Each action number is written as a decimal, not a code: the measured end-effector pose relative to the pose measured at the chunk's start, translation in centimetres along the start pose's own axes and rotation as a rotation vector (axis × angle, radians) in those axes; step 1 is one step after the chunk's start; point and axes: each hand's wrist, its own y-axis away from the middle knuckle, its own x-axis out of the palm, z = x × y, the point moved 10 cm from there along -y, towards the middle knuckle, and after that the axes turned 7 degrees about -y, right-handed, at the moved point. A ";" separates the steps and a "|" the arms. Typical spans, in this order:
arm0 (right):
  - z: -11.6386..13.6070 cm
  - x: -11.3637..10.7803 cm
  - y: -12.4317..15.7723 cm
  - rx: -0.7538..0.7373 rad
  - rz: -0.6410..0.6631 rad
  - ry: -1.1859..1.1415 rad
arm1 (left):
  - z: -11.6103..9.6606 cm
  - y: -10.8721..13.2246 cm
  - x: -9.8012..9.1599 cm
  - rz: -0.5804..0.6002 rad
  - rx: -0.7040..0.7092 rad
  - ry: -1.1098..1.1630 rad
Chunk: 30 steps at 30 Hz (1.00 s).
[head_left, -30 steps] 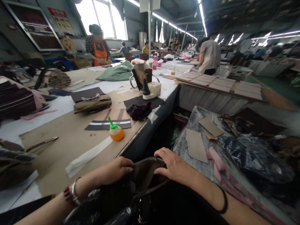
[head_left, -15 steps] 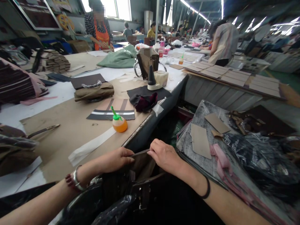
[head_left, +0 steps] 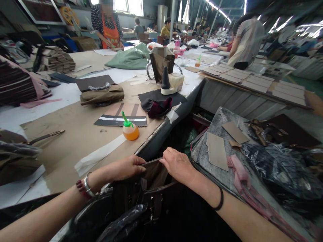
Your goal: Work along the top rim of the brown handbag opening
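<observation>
I grip the bag (head_left: 153,176) with both my left hand (head_left: 126,167) and my right hand (head_left: 178,164). It is a dark brown one, held low in front of me, nearer to me than the bottle (head_left: 130,130) and just off the edge of the table (head_left: 75,141) on which the bottle stands.

Each hand pinches the bag's upper rim. The left has thumb and fingers closed on the rim's left end. The right has its fingers curled over the right end, with the tips hidden behind the leather. The rim runs as a thin straight line between my two hands, so I judge that I hold it apart like this to keep the mouth taut and open to view.

The bag's body hangs beneath my wrists, with its strap (head_left: 157,201) toward me. Crinkled black plastic (head_left: 121,220) is wrapped about its lower left, likely to guard the surface.

Just beyond the bottle lies a striped panel (head_left: 121,118). To the bottle's right, across the gap, card pieces (head_left: 217,151) lie on a lower bench, well apart from my hands. Far beyond the bottle, other people work at their own tables.
</observation>
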 end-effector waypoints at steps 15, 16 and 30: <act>0.6 0.3 0.4 -0.147 0.032 -0.003 | 0.5 -0.5 0.0 0.026 0.008 0.045; 0.4 0.4 0.3 -0.139 0.031 -0.009 | 0.6 -0.5 -0.1 0.026 0.007 0.043; 0.5 0.7 -2.0 -0.100 0.030 -0.066 | 3.0 1.3 -1.0 0.027 -0.068 0.253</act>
